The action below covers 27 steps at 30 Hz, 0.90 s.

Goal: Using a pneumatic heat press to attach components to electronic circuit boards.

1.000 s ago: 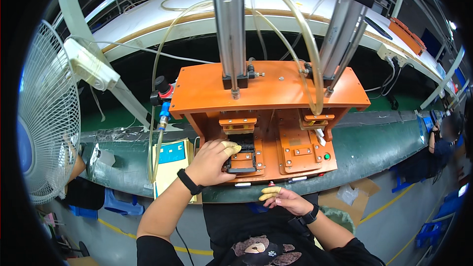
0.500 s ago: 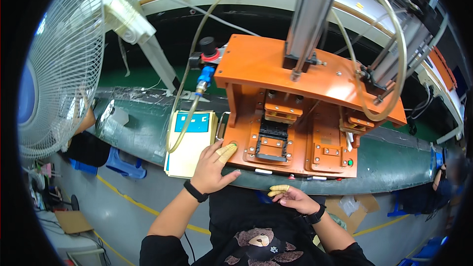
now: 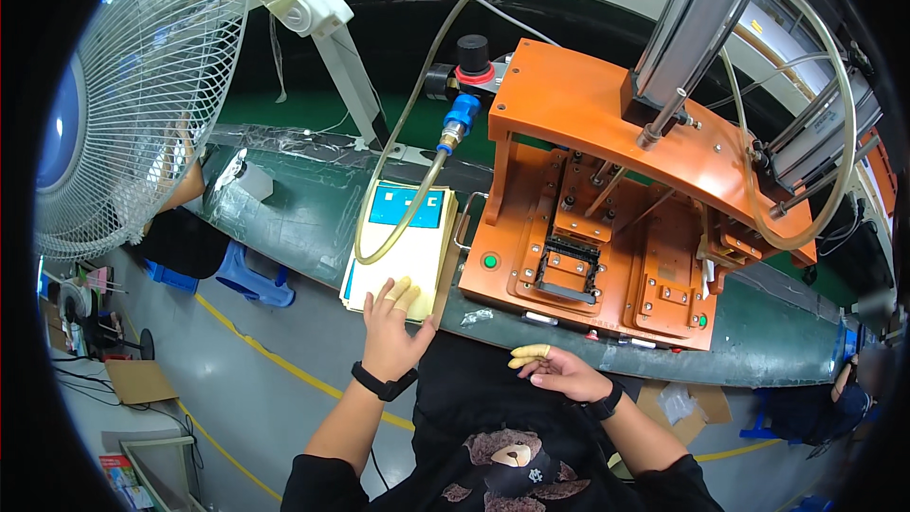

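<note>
My left hand point(image 3: 392, 327) lies with spread fingers over the near end of a stack of pale yellow sheets point(image 3: 398, 261), beside the orange press. Yellow finger covers are on some of its fingers. My right hand point(image 3: 564, 374) hovers in front of the bench edge, holding nothing, its fingers loosely stretched out and also partly covered in yellow. On the orange press point(image 3: 578, 85), a black frame-shaped part point(image 3: 569, 270) sits in the left fixture. The right fixture point(image 3: 673, 294) holds no such black part. A green button point(image 3: 490, 262) is at the press's left front corner.
A blue card point(image 3: 406, 206) lies on the sheets, with a clear air hose point(image 3: 384, 251) looping over it from a regulator point(image 3: 474, 62). A white fan point(image 3: 142, 104) stands at left. Markers point(image 3: 540, 319) lie along the press front. The green bench point(image 3: 303, 228) curves around.
My left hand has moved from the press's green button, left and nearer onto the sheet stack. My right hand stays in front of the bench. The view has shifted, so the press appears further right.
</note>
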Available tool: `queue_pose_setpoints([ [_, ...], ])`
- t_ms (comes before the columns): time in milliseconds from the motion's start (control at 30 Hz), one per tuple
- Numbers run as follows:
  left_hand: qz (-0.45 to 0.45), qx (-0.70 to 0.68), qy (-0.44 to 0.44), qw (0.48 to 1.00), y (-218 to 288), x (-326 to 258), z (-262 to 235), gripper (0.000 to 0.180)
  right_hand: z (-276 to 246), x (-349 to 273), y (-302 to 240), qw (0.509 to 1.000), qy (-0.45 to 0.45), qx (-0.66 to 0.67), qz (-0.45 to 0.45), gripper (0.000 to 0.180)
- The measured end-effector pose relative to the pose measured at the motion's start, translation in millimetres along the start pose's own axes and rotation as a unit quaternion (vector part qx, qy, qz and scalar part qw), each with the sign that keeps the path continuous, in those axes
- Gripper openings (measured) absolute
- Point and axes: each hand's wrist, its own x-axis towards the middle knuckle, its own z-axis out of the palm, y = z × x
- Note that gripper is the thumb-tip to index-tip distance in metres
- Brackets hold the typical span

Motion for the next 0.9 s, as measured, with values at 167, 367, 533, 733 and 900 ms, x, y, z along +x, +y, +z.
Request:
queue_pose_setpoints([
  [167, -0.044, -0.088, 0.041, 0.994, -6, 9, -2, 0.022, 9, 20, -10, 0.999, -0.025, -0.047, -0.004, 0.049],
  [367, -0.132, -0.295, 0.105, 0.941, -3, 16, -9, 0.013, 19, 38, -12, 0.998, -0.046, -0.051, -0.012, 0.049],
  [533, -0.132, -0.398, 0.153, 0.895, -11, 20, -22, 0.017, 21, 46, -10, 0.996, -0.061, -0.072, -0.002, 0.048],
  [733, -0.072, -0.294, 0.182, 0.936, 1, 11, -49, 0.012, 26, 60, -16, 0.996, -0.080, -0.048, -0.006, 0.049],
  [900, 0.027, -0.159, 0.172, 0.972, 33, -11, -63, 0.022, 50, 86, -30, 0.992, -0.092, 0.075, -0.046, 0.049],
])
